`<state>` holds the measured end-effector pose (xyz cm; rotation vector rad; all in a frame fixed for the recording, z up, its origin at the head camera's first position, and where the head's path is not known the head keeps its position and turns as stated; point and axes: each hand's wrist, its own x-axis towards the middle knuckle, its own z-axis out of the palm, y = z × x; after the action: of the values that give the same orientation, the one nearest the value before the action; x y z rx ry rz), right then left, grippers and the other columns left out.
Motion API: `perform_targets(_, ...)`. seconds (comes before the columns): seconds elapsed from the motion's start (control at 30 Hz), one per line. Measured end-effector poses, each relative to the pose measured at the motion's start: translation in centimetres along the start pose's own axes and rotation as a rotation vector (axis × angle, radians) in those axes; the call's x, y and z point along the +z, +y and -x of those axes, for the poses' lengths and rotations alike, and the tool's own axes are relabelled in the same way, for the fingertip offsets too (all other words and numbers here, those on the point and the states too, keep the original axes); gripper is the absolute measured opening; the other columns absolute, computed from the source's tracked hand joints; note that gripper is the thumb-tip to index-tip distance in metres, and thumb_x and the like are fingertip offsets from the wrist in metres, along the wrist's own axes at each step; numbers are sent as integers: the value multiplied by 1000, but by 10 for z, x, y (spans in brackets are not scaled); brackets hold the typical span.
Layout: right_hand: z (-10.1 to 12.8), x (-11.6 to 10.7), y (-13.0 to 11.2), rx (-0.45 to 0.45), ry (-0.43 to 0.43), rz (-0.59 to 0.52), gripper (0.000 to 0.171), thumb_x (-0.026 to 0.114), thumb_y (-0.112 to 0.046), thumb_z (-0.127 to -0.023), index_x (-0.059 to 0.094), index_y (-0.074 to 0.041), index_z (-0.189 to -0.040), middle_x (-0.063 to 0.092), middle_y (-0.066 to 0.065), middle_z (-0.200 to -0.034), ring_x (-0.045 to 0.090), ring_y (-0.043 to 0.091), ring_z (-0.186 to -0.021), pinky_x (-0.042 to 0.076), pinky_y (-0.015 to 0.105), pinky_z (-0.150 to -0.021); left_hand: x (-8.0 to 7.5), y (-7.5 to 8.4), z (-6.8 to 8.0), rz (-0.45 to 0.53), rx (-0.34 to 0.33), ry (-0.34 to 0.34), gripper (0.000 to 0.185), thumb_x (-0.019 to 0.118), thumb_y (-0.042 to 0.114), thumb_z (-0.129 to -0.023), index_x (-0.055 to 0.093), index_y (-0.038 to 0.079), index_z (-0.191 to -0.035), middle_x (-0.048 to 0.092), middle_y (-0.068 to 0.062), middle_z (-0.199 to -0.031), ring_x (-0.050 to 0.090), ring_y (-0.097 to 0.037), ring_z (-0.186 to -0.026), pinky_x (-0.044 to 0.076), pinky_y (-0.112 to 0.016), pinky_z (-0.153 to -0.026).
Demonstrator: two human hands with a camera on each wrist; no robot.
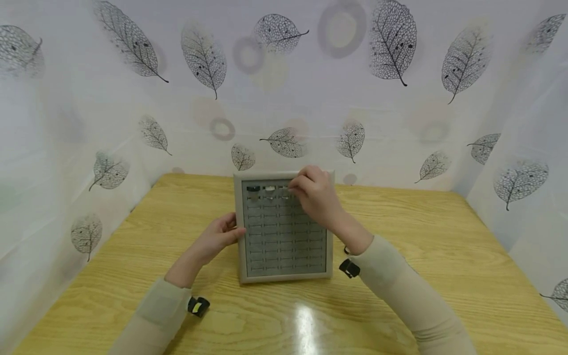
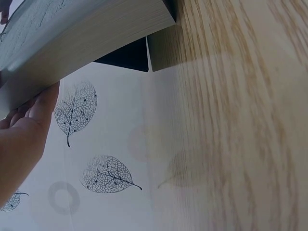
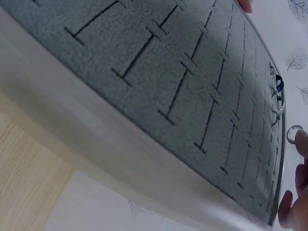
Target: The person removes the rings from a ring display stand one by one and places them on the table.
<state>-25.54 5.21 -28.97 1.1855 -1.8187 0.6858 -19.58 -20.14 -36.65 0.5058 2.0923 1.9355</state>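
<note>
A grey ring tray [image 1: 286, 277] with rows of slits lies on the wooden table [image 1: 421, 231]. Three rings [image 1: 268, 189] sit in its far row. My left hand [image 1: 222, 234] holds the tray's left rim, thumb on top. In the left wrist view its fingers [image 2: 29, 125] lie against the tray's side [image 2: 82, 33]. My right hand [image 1: 296, 187] hovers over the far row, to the right of the seated rings. The right wrist view shows a silver ring [image 3: 293, 134] pinched at its fingertips [image 3: 302, 154], just past the tray's far edge [image 3: 281, 159].
White curtains printed with leaves [image 1: 390, 39] close in the table on three sides. Bare wood [image 1: 133, 231] runs to the left, to the right and in front of the tray. A light glare [image 1: 306, 315] sits near the front edge.
</note>
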Motion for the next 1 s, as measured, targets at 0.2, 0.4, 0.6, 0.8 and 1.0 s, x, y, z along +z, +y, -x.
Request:
perform_targets(0.2, 5, -10, 4, 18, -15, -19, 8, 71, 0, -71, 62, 0, -72, 48, 7, -72, 43, 22, -65, 31, 33, -58, 1, 1, 0, -2, 2, 2, 57, 51, 18, -91, 24, -6, -135, 40, -24, -126, 47, -23, -109, 42, -36, -88)
perform_targets(0.4, 14, -23, 7, -32, 3, -13, 11, 67, -7, -78, 63, 0, -71, 48, 7, -70, 43, 23, -61, 32, 33, -55, 2, 2, 1, -14, -6, 9, 57, 51, 18, -91, 23, -5, -135, 40, -24, -125, 46, -24, -109, 41, -37, -88)
perform_targets(0.6, 26, -40, 6, -27, -62, 8, 15, 75, 5, -63, 63, -1, -70, 47, 6, -69, 41, 19, -58, 32, 31, -54, 2, 1, 1, -24, -9, 15, 57, 51, 19, -91, 24, -5, -135, 41, -24, -124, 47, -24, -109, 41, -37, -88)
perform_targets(0.8, 45, -56, 11, -19, -95, 25, 11, 67, -10, -79, 63, -4, -70, 47, 5, -68, 40, 20, -58, 32, 35, -54, 1, 1, 1, -21, -18, 16, 57, 52, 20, -91, 24, -4, -135, 41, -23, -125, 46, -25, -109, 41, -37, -89)
perform_targets(1.0, 64, -70, 13, -7, -129, 56, 10, 72, -8, -71, 62, -7, -68, 45, 2, -67, 39, 18, -60, 31, 39, -55, 1, 1, 0, -23, -17, 12, 60, 52, 21, -91, 22, -5, -136, 39, -24, -127, 44, -27, -112, 40, -39, -90)
